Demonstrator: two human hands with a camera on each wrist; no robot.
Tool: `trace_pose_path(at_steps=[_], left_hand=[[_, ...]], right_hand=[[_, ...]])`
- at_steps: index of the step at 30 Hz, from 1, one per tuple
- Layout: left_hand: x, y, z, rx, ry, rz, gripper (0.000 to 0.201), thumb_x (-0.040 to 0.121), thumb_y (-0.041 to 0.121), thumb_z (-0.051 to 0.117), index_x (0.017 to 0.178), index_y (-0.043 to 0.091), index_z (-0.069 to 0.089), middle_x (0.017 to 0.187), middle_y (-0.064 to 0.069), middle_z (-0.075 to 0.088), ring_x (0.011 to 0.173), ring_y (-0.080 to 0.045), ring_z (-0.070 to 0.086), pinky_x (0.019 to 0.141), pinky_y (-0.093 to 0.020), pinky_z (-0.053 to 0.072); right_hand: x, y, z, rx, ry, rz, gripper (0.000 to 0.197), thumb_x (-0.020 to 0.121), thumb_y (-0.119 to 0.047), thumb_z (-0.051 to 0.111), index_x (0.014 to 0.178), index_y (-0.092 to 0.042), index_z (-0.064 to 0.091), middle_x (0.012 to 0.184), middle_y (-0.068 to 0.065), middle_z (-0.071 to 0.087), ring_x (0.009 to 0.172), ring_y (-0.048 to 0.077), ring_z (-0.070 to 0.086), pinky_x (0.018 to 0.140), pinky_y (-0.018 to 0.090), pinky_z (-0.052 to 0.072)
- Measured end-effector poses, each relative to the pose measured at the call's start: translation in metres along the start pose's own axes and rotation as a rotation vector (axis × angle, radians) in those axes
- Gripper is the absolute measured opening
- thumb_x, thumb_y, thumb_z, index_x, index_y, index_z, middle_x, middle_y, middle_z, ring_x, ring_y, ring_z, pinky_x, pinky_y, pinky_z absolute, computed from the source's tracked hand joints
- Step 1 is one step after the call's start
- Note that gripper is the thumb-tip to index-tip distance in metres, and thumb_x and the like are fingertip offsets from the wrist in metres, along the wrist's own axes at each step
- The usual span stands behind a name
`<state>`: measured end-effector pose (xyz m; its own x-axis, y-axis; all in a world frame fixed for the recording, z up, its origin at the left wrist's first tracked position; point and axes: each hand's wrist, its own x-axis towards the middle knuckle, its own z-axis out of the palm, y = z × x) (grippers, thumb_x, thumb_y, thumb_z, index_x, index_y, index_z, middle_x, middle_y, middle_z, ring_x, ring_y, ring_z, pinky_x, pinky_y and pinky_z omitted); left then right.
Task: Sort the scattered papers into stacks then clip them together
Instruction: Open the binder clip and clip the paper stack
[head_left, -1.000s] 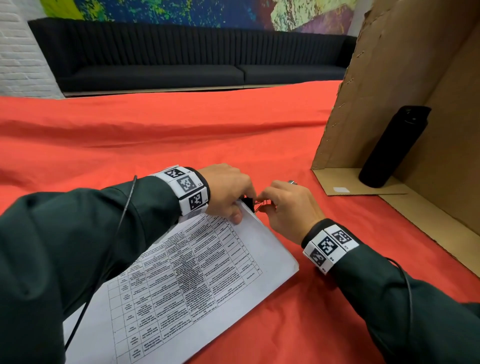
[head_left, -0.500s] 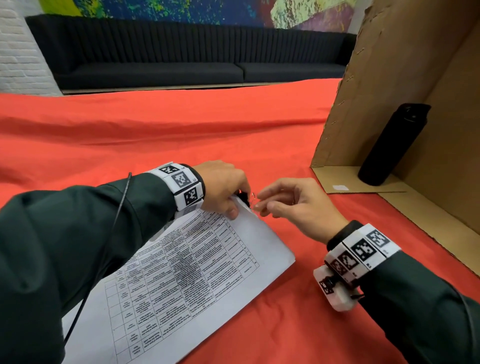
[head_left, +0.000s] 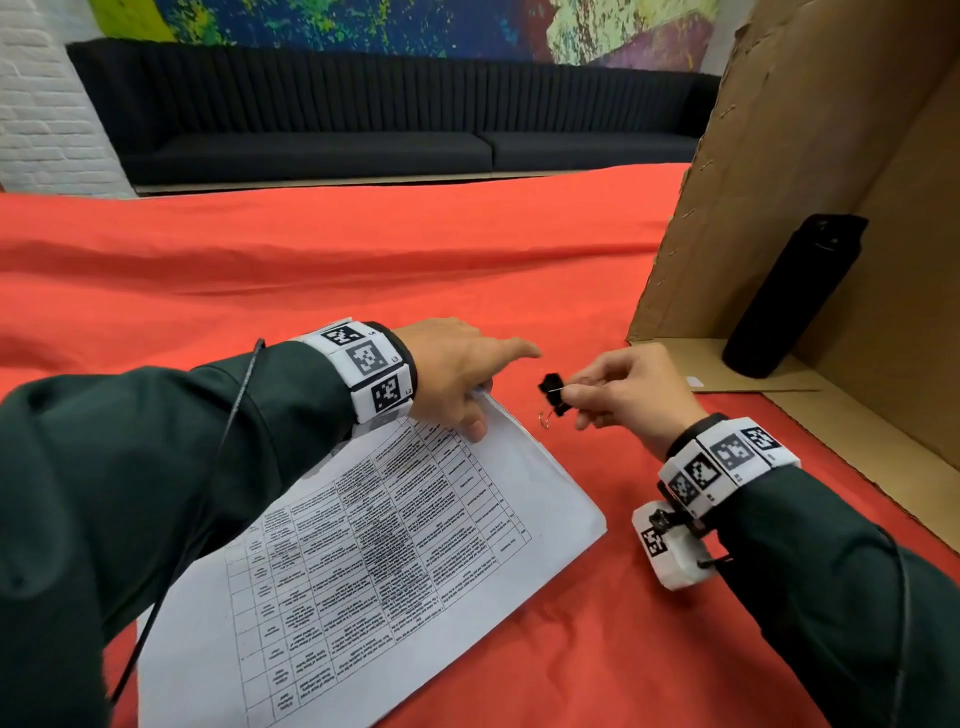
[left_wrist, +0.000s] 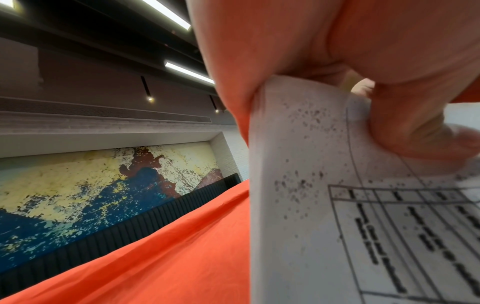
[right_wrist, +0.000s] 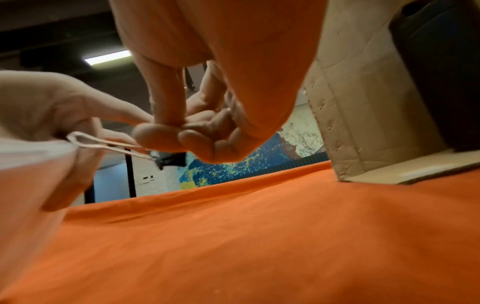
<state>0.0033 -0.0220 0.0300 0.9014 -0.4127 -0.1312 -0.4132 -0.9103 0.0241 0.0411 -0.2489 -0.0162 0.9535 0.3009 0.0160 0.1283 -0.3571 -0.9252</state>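
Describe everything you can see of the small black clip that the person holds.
The clip is a small black binder clip with thin silvery wire handles, one loop hanging below it. The right hand pinches it at the fingertips, holding it in the air above the red cloth, just off the far corner of the paper stack. It is not on the papers, whose corner the left hand holds. Its jaws look shut.

I am in what looks like an office lounge: at twelve o'clock a long black ribbed sofa (head_left: 363, 130) runs beneath a splashy blue-and-yellow wall mural (head_left: 363, 26), a white-painted brick wall (head_left: 41, 104) stands at ten o'clock, and strip ceiling lights (left_wrist: 189, 72) glow overhead.
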Motion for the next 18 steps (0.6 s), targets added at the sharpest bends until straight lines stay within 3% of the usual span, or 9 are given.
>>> trace_pose_path(at_steps=[3,5,7,9,11,13,16,18], left_hand=[[0.0,0.004,0.0,0.028,0.007,0.089,0.095,0.077,0.035,0.082,0.145,0.058,0.019,0.08,0.014,0.073,0.089,-0.02,0.066,0.102,-0.047,0.05],[0.0,0.008,-0.001,0.06,-0.005,0.119,0.09,0.078,0.033,0.079,0.145,0.06,0.024,0.065,0.017,0.064,0.073,-0.009,0.061,0.105,-0.048,0.049],[0.0,0.011,-0.005,0.074,-0.012,0.117,0.079,0.081,0.034,0.077,0.142,0.061,0.035,0.059,0.02,0.055,0.066,0.007,0.046,0.11,-0.047,0.044],[-0.002,0.01,-0.007,0.079,-0.02,0.121,0.065,0.082,0.033,0.075,0.136,0.058,0.048,0.058,0.019,0.054,0.065,0.011,0.043,0.113,-0.045,0.04],[-0.003,0.006,-0.007,0.083,-0.028,0.11,0.055,0.082,0.034,0.074,0.13,0.052,0.056,0.059,0.016,0.057,0.066,0.009,0.049,0.113,-0.045,0.041],[-0.003,-0.002,-0.005,0.073,-0.049,0.074,0.047,0.08,0.037,0.076,0.123,0.047,0.06,0.059,0.017,0.058,0.069,0.006,0.052,0.111,-0.046,0.043],[0.0,-0.008,-0.001,0.053,-0.063,0.044,0.04,0.076,0.042,0.078,0.112,0.047,0.059,0.059,0.027,0.059,0.08,-0.001,0.059,0.108,-0.047,0.045],[0.002,-0.008,0.0,0.055,-0.083,0.048,0.038,0.076,0.043,0.078,0.109,0.046,0.058,0.061,0.028,0.06,0.081,-0.003,0.06,0.108,-0.048,0.045]], right_hand=[[0.005,0.009,-0.005,-0.194,0.196,0.005,0.017,0.072,-0.014,0.086,0.063,-0.017,0.074,0.073,-0.003,0.076,0.067,0.02,0.071,0.068,0.036,0.056],[0.004,0.008,0.003,-0.164,0.18,-0.013,0.014,0.064,-0.02,0.087,0.06,-0.021,0.073,0.084,-0.01,0.077,0.079,0.019,0.072,0.079,0.045,0.061],[0.004,0.006,0.012,-0.125,0.182,-0.054,0.013,0.057,-0.029,0.083,0.061,-0.021,0.075,0.075,-0.007,0.078,0.074,0.022,0.074,0.073,0.05,0.061],[0.003,0.001,0.017,-0.078,0.206,-0.075,0.012,0.059,-0.026,0.084,0.062,-0.017,0.076,0.067,-0.002,0.076,0.07,0.029,0.074,0.069,0.051,0.062],[0.002,-0.003,0.017,0.059,0.202,-0.046,0.013,0.069,-0.007,0.085,0.064,-0.007,0.073,0.07,0.009,0.075,0.072,0.037,0.074,0.07,0.05,0.064],[-0.001,-0.008,0.014,0.284,0.133,0.013,0.017,0.076,0.011,0.079,0.071,0.004,0.065,0.074,0.015,0.072,0.074,0.035,0.074,0.068,0.041,0.062],[-0.008,-0.014,0.006,0.453,0.054,0.024,0.021,0.078,0.016,0.073,0.071,-0.001,0.063,0.076,0.019,0.064,0.068,0.03,0.073,0.063,0.036,0.062],[-0.01,-0.014,0.003,0.455,0.002,0.009,0.018,0.077,0.017,0.073,0.074,0.0,0.068,0.085,0.029,0.065,0.07,0.035,0.072,0.064,0.037,0.062]])
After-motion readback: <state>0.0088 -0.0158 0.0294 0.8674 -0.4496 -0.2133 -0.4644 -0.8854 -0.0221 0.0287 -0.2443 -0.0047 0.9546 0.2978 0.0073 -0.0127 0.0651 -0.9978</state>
